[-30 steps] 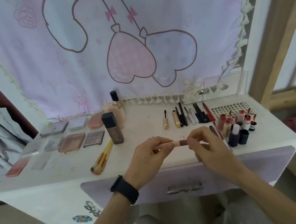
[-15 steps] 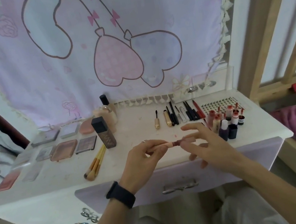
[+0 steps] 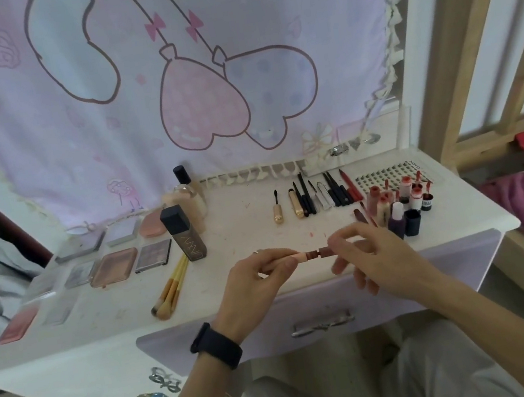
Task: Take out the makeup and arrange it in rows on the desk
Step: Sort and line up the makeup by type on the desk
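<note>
A slim lip-colour tube [image 3: 310, 254] lies level between a person's two hands above the front edge of a white surface [image 3: 246, 235], its pale pink end pinched by the left hand [image 3: 256, 281] and its dark brown-red end pinched by the right hand [image 3: 374, 257]. The left hand's fingers are curled closed around the pale end; the right hand grips with thumb and forefinger while its other fingers hang loosely spread. A black wristband [image 3: 216, 345] circles the left wrist.

Just right of the right hand, a cluster of lip products [image 3: 398, 204] stands upright near the surface's right edge, several with red tops. Behind them lies a sheet of false lashes [image 3: 387, 175]. Further back, a row of mascaras and liner pencils [image 3: 318, 194] lies side by side, pointing toward the wall.

Left of centre stands a dark foundation bottle [image 3: 183, 233], with a rounder bottle [image 3: 187, 193] behind it. A bundle of yellow-handled brushes [image 3: 171, 286] lies at a slant beside the dark bottle. Eyeshadow and blush palettes [image 3: 116, 264] sit in rows across the left side.

A closed lilac drawer [image 3: 321, 321] fronts the surface, and a pink cartoon curtain [image 3: 199, 71] hangs behind.
</note>
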Demonstrator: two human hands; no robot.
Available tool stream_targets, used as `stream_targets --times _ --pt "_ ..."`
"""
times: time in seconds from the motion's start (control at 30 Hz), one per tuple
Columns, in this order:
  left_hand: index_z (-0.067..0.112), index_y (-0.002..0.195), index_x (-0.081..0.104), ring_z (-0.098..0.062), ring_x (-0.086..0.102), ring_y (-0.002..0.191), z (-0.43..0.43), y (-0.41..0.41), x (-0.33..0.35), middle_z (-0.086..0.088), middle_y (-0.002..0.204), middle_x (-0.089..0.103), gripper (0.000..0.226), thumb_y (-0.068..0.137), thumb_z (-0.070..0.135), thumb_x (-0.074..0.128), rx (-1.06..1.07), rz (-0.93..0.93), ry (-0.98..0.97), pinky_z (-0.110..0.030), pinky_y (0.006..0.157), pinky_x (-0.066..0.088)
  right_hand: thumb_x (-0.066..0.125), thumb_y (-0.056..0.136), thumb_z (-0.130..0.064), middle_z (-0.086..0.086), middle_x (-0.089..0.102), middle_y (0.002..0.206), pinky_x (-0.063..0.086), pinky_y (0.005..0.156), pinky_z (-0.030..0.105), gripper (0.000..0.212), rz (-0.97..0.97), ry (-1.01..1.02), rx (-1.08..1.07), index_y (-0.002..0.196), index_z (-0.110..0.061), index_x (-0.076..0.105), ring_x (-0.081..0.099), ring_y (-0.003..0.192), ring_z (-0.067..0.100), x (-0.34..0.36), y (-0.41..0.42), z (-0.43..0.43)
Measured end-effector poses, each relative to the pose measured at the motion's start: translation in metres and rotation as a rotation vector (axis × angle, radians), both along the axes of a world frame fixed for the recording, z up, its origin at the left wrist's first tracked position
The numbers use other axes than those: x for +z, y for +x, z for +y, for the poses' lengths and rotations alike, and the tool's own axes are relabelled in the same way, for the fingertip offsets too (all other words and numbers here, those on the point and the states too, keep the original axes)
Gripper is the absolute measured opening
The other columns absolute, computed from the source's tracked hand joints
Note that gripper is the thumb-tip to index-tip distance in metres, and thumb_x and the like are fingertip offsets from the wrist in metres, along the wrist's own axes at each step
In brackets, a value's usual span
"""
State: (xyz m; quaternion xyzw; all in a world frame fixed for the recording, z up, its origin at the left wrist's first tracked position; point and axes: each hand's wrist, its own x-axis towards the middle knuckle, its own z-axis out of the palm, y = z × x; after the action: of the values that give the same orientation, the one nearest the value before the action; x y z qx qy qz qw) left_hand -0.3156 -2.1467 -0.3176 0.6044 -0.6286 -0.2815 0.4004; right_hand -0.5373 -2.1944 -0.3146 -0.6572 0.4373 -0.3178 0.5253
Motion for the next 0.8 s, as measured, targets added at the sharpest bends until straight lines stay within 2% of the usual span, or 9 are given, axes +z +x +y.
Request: stream_targets --times 0.1,0.17,0.23,0.3,0.43,0.57,0.63,0.7,0.8 --pt "0.045 0.099 0.071 -0.010 0.062 0.089 0.001 0.002 0.000 0.020 0.092 0.070 0.013 0.092 0.038 0.064 -0.018 -0.009 0.019 -0.036 0.086 0.054 0.052 0.097 -0.042 -0.002 0.070 0.070 0.046 0.048 0.022 0.028 0.022 -0.070 0.007 0.099 -0.018 0.066 0.053 0.050 0.013 -0.003 0.000 0.001" --pt "0.043 0.099 0.071 -0.008 0.062 0.087 0.002 0.004 0.000 0.019 0.091 0.070 0.012 0.091 0.038 0.063 -0.018 0.000 0.036 -0.028 0.083 0.054 0.058 0.099 -0.025 -0.002 0.070 0.084 0.049 0.051 0.022 0.009 -0.014 -0.097 0.004 0.102 -0.020 0.065 0.058 0.053 0.013 -0.004 -0.001 0.001" --pt "0.040 0.099 0.071 -0.007 0.062 0.081 0.002 0.005 0.002 0.014 0.087 0.071 0.012 0.093 0.033 0.063 -0.011 0.040 0.053 -0.021 0.076 0.052 0.063 0.096 -0.013 -0.008 0.067 0.105 0.053 0.056 0.023 0.018 -0.043 -0.099 0.007 0.107 -0.026 0.062 0.067 0.066 0.017 -0.004 -0.002 0.001" --pt "0.037 0.099 0.072 -0.007 0.062 0.076 0.003 0.007 0.003 0.010 0.083 0.071 0.013 0.095 0.029 0.063 -0.001 0.086 0.065 -0.017 0.070 0.050 0.068 0.094 -0.021 -0.011 0.066 0.111 0.055 0.057 0.024 0.025 -0.048 -0.081 0.019 0.114 -0.031 0.058 0.070 0.072 0.018 -0.001 -0.002 0.002" --pt "0.037 0.098 0.072 -0.006 0.062 0.075 0.005 0.007 0.003 0.009 0.083 0.071 0.013 0.094 0.029 0.063 -0.011 0.118 0.074 -0.014 0.069 0.049 0.058 0.089 -0.049 -0.001 0.073 0.076 0.047 0.049 0.021 0.030 0.036 -0.090 0.034 0.104 -0.024 0.065 0.056 0.049 0.010 0.003 -0.001 0.005" --pt "0.030 0.102 0.073 -0.004 0.061 0.072 0.007 0.007 0.003 0.013 0.076 0.069 0.015 0.093 0.032 0.061 -0.011 0.154 0.103 -0.014 0.068 0.048 0.063 0.097 -0.020 -0.004 0.071 0.092 0.052 0.054 0.024 0.006 -0.060 -0.130 -0.009 0.101 -0.024 0.065 0.062 0.059 0.015 0.001 -0.003 0.001" --pt "0.026 0.104 0.074 -0.003 0.061 0.072 0.007 0.007 0.003 0.015 0.076 0.069 0.018 0.093 0.031 0.061 0.003 0.162 0.097 -0.013 0.067 0.047 0.068 0.094 -0.017 -0.009 0.068 0.106 0.055 0.057 0.027 0.018 -0.088 -0.107 0.002 0.106 -0.029 0.061 0.068 0.071 0.019 0.003 -0.003 0.000" --pt "0.026 0.104 0.074 -0.003 0.061 0.073 0.007 0.006 0.003 0.016 0.076 0.069 0.016 0.094 0.028 0.061 0.007 0.155 0.086 -0.012 0.066 0.047 0.070 0.090 -0.037 -0.008 0.069 0.104 0.053 0.055 0.025 0.026 -0.067 -0.049 0.014 0.111 -0.031 0.057 0.069 0.069 0.018 0.008 -0.001 0.001" --pt "0.028 0.102 0.073 -0.002 0.061 0.072 0.006 0.005 0.005 0.015 0.076 0.070 0.014 0.094 0.027 0.062 0.002 0.149 0.075 -0.012 0.067 0.047 0.056 0.089 -0.055 -0.008 0.072 0.075 0.046 0.051 0.017 0.032 0.085 -0.110 0.029 0.101 -0.026 0.064 0.057 0.049 0.005 0.011 0.002 0.001"
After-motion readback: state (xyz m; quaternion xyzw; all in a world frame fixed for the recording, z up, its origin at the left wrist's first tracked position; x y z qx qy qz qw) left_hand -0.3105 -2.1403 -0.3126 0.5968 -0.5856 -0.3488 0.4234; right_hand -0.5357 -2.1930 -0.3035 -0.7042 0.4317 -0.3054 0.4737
